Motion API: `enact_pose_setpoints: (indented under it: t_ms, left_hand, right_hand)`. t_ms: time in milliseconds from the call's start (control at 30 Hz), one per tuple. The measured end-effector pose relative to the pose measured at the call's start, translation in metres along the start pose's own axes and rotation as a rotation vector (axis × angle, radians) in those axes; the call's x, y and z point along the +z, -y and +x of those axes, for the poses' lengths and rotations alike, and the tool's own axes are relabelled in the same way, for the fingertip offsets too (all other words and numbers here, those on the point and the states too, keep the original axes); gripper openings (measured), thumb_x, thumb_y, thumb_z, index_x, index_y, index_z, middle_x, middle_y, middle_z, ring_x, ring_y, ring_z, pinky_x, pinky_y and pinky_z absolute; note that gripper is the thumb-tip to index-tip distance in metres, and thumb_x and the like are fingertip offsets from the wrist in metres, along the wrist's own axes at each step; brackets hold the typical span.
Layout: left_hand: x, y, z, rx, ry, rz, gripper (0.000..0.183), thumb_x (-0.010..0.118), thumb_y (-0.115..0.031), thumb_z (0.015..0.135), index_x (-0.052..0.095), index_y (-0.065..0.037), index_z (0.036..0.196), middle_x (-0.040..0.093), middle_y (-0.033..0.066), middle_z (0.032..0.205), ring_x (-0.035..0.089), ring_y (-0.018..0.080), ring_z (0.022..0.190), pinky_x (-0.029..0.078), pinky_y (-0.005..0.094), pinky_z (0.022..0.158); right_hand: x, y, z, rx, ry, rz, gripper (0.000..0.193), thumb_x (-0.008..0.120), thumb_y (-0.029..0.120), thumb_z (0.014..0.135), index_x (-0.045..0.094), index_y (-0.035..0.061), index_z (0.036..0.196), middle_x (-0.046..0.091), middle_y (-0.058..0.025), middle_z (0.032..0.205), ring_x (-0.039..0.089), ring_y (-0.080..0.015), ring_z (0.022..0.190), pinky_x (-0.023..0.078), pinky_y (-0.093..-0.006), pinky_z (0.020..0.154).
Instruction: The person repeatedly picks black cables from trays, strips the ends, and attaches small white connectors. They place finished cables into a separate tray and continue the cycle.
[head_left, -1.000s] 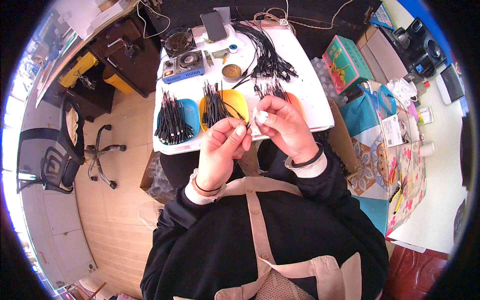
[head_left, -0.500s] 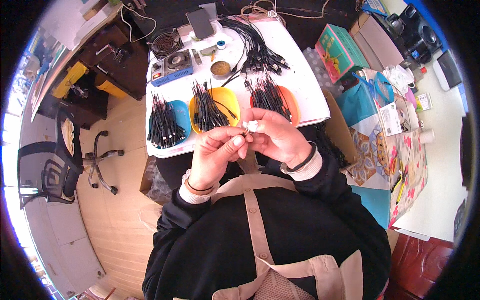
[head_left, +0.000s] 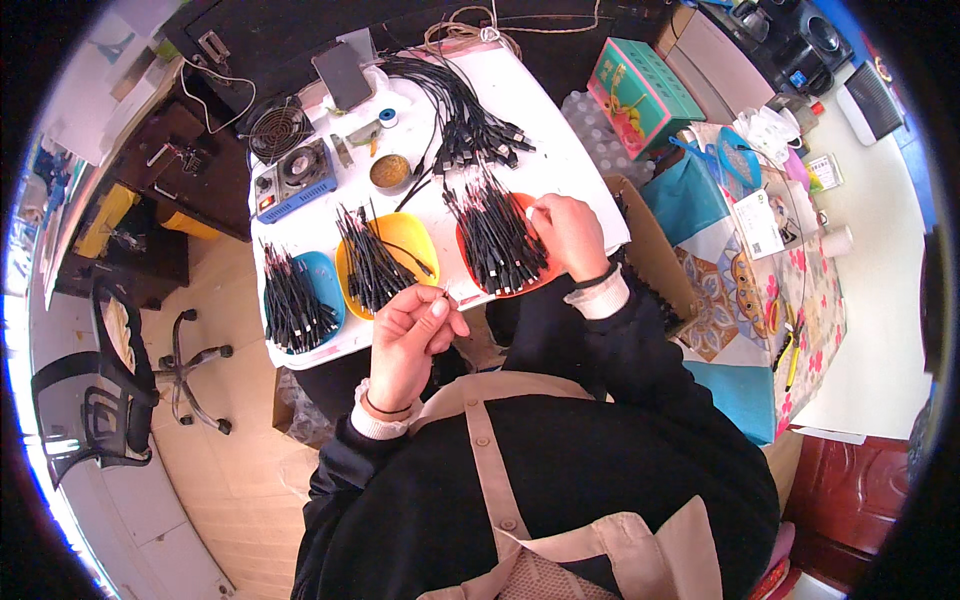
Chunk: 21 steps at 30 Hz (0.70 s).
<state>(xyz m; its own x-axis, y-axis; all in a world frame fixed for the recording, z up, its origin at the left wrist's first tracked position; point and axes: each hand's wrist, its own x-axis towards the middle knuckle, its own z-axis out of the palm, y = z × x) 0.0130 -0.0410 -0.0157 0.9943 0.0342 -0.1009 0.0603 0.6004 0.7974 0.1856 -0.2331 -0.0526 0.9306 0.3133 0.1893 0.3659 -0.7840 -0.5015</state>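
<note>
At the table's front edge, my left hand (head_left: 410, 335) pinches something small and thin between thumb and fingertips, too small to name. My right hand (head_left: 570, 235) is at the right side of a red-orange tray (head_left: 522, 203), its fingers curled beside the black cables (head_left: 493, 238) heaped there. Whatever those fingers grip is hidden. Left of this, a yellow tray (head_left: 418, 235) bears another bundle of short black cables (head_left: 375, 268). A blue tray (head_left: 322, 272) with a third cable bundle (head_left: 293, 308) stands at the far left.
Longer black cables (head_left: 460, 115) lie across the back of the white table (head_left: 555, 125). A blue soldering-type device with a fan (head_left: 297, 183), a round tin (head_left: 390, 174) and a dark phone (head_left: 342, 76) stand at back left. A cardboard box (head_left: 650, 250) adjoins the table's right side.
My hands have parted: the right moved from beside the left to the red-orange tray. The white piece seen at my fingers earlier is out of sight. The whole view has shifted.
</note>
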Motion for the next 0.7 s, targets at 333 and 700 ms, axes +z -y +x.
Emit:
enact_pose_setpoints:
  t_ms: [333,700]
  left_hand:
    - [-0.006,0.009,0.017,0.035,-0.117,0.021,0.012,0.054,-0.011,0.096,0.061,-0.001,0.098,0.069,0.0104,0.089,0.059,0.0113,0.069,0.048,0.0230,0.067]
    - [0.011,0.004,0.017,0.094,-0.236,-0.151,0.014,0.054,-0.010,0.096,0.062,0.001,0.101,0.068,0.0119,0.098,0.066,0.0212,0.093,0.055,0.0352,0.085]
  right_hand:
    - [0.014,-0.003,0.004,0.087,-0.040,-0.178,0.016,0.064,0.024,0.081,0.069,0.0086,0.081,0.067,-0.0133,0.077,0.065,-0.0325,0.074,0.051,-0.0427,0.066]
    - [-0.025,0.043,-0.019,-0.058,-0.182,0.200,0.015,0.068,0.021,0.083,0.066,0.0064,0.083,0.064,-0.0090,0.065,0.064,-0.0227,0.058,0.047,-0.0345,0.054]
